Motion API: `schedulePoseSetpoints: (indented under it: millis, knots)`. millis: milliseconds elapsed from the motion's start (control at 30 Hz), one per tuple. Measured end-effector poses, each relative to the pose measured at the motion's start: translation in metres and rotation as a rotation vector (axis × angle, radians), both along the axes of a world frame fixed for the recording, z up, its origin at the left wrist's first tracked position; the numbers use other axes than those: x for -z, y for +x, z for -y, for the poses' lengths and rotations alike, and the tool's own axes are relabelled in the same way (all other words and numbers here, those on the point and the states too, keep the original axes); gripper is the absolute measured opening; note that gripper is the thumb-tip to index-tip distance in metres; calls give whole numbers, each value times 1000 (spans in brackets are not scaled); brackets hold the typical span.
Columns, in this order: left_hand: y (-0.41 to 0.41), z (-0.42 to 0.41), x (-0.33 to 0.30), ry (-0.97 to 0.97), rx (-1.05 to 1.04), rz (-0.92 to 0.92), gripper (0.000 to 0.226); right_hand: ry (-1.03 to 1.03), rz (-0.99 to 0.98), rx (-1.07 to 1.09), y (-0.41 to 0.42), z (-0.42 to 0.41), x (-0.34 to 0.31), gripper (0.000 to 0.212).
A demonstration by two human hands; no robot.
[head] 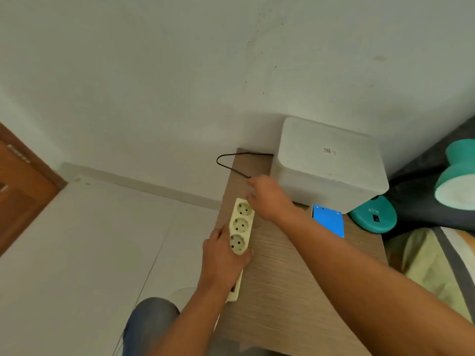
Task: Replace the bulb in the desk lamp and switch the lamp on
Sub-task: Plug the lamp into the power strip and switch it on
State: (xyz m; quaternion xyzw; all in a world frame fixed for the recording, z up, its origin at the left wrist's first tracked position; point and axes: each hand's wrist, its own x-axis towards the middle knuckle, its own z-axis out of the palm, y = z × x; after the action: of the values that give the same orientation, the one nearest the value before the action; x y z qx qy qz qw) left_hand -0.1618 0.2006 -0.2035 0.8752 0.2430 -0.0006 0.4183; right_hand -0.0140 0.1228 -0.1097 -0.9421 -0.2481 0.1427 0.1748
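Observation:
A cream power strip (240, 224) with three visible sockets lies along the left edge of a wooden table (277, 278). My left hand (223, 255) grips its near end from the side. My right hand (267, 196) is curled at the far end of the strip and holds the end of a black cord (226, 164); the plug itself is hidden in the fingers. The cord loops back behind a white box. The teal desk lamp stands at the right: round base (372, 214) with a black switch, shade (457, 186) bent over with its white inside showing.
A large white box (329, 165) fills the table's back corner against the wall. A blue carton (329, 220) lies between the box and my right arm. Bedding (437, 265) is at the right, white floor tiles and a brown door (23, 191) at the left.

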Motion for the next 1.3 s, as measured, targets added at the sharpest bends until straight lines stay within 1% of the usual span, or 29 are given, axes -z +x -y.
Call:
schedulePoseSetpoints:
  millis: [100,333,433,533,600,700,833,933,1100,1200,1300]
  knots:
    - [-3,-3,6,-56,-14,4,82,-154,2,45,14,-24,22,24]
    - [-6,-5,18,-111,-40,68,79,-440,40,47,38,-53,45,30]
    - [-8,-4,20,-119,-57,56,82,-512,35,59,44,-57,51,30]
    - [-10,-5,23,-112,-57,42,85,-524,39,55,45,-57,57,27]
    - [-11,-6,23,-122,-54,30,87,-487,47,68,45,-56,60,25]
    - [-11,-6,25,-119,-47,26,85,-383,9,133,48,-53,63,15]
    - [-12,-6,24,-124,-53,13,84,-144,-90,224,49,-51,58,25]
    - [-11,-9,22,-130,-53,14,80,47,-145,257,45,-49,46,19]
    - [-12,-10,20,-126,-51,23,84,325,-375,237,31,-30,33,7]
    - [-11,-9,19,-133,-51,13,84,367,-389,166,23,-14,28,7]
    - [-11,-7,17,-124,-55,15,80,317,-280,87,18,-2,25,10]
